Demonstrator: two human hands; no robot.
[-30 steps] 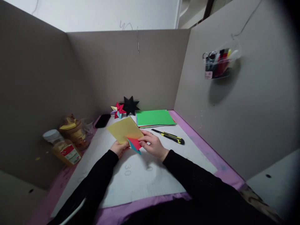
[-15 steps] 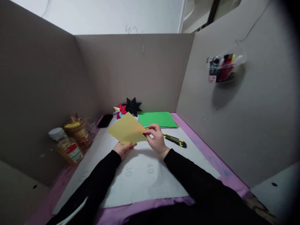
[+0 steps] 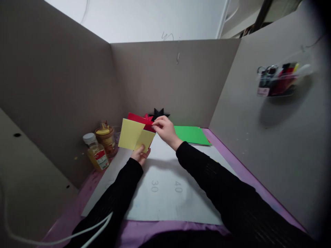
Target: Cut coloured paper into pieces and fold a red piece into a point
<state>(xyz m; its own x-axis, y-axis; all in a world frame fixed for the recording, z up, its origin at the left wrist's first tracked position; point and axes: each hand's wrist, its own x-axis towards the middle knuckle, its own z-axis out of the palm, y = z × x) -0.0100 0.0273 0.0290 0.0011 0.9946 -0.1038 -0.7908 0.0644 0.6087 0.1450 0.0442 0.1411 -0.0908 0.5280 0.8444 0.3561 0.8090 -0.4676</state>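
My left hand (image 3: 141, 155) grips yellow paper (image 3: 131, 133) from below, thumb in front and fingers behind. The yellow shows as two panels, a wide one at left and a smaller one (image 3: 144, 139) at right; whether these are separate sheets or one folded sheet I cannot tell. Behind them red paper (image 3: 137, 118) sticks out at the top and between the panels. My right hand (image 3: 165, 129) is closed in a pinch at the red paper's right edge. All the paper is held above the white sheet (image 3: 165, 203).
A black paper star (image 3: 159, 113) and a partly hidden red folded-paper piece (image 3: 148, 117) stand at the back. Green paper (image 3: 191, 134) lies back right. At left are a jar (image 3: 97, 151) and a brown cup (image 3: 106, 139). A clear holder (image 3: 281, 81) hangs on the right wall.
The yellow paper has turned and now shows two panels with red paper behind. My right hand has moved up to the red edge. The view has swung left, and the cutter is now hidden.
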